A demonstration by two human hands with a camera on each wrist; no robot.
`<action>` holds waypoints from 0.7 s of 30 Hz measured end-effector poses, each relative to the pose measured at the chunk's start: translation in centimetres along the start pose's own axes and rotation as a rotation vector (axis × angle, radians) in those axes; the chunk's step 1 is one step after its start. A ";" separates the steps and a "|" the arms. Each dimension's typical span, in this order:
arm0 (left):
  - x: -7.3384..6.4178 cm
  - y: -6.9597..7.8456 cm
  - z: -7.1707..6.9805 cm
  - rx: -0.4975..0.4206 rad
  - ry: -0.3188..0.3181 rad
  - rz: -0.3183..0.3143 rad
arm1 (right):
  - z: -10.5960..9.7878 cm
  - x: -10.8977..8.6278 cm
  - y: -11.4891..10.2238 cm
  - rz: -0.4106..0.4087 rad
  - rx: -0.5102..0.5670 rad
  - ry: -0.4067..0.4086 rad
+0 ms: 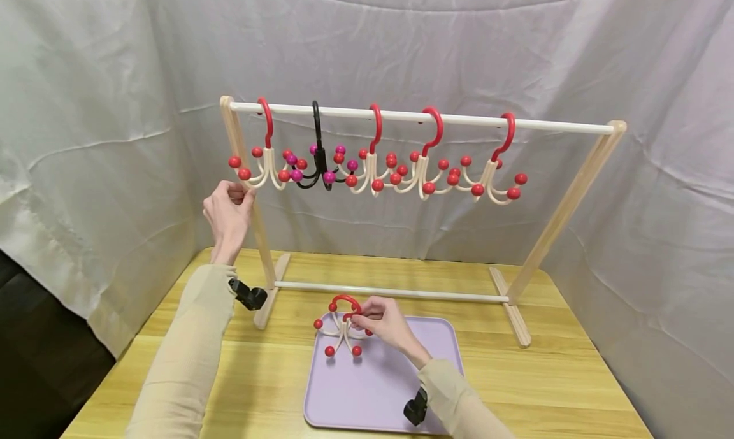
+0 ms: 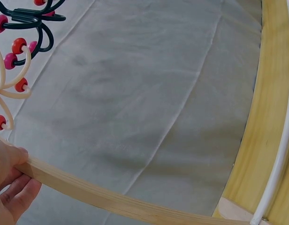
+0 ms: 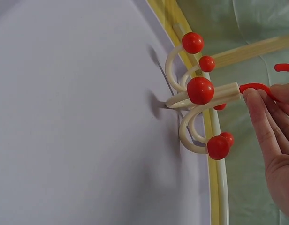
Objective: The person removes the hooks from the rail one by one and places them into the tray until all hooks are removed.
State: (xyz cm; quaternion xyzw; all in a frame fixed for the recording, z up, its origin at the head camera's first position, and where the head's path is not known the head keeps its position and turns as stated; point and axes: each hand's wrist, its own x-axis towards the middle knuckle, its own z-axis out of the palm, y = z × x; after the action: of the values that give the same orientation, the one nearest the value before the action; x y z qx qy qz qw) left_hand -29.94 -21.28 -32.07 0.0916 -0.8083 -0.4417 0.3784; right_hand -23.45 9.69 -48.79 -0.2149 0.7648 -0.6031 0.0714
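My right hand (image 1: 391, 326) pinches the red hook of a cream multi-arm hanger (image 1: 343, 329) tipped with red balls. In the right wrist view the hanger (image 3: 226, 94) has its balled arms over the lilac tray (image 1: 381, 394), and the hook runs between thumb and fingers. On the left, my left hand (image 1: 227, 213) grips the wooden side post (image 2: 88, 190) of a rack, thumb on one side and fingertips on the other. Just above that hand, another red-hooked cream hanger (image 1: 268, 165) hangs from the white top rail (image 1: 344, 112).
Along the rail hang a black hanger (image 1: 320, 162) with magenta balls and several more red-hooked cream ones. A lower white bar (image 1: 390, 290) joins the rack's feet behind the tray. The wooden table (image 1: 539, 381) ends at a grey curtain (image 1: 367, 50).
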 end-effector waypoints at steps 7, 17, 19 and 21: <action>-0.1 0.0 0.0 0.002 0.002 -0.006 | 0.1 0.1 0.0 0.009 -0.009 0.006; -0.1 0.0 0.0 -0.002 0.004 -0.003 | 0.2 0.1 0.2 0.007 -0.005 0.005; -0.1 -0.1 0.0 0.000 0.006 0.000 | 0.2 0.0 0.2 0.009 -0.008 0.008; -0.1 -0.1 0.0 0.000 0.004 -0.002 | 0.3 0.0 0.3 0.009 -0.008 0.007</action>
State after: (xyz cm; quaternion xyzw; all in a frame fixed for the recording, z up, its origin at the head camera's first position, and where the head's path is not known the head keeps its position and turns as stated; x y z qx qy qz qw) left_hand -29.94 -21.28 -32.18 0.0934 -0.8074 -0.4419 0.3795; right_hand -23.40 9.50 -49.11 -0.2095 0.7685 -0.6004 0.0704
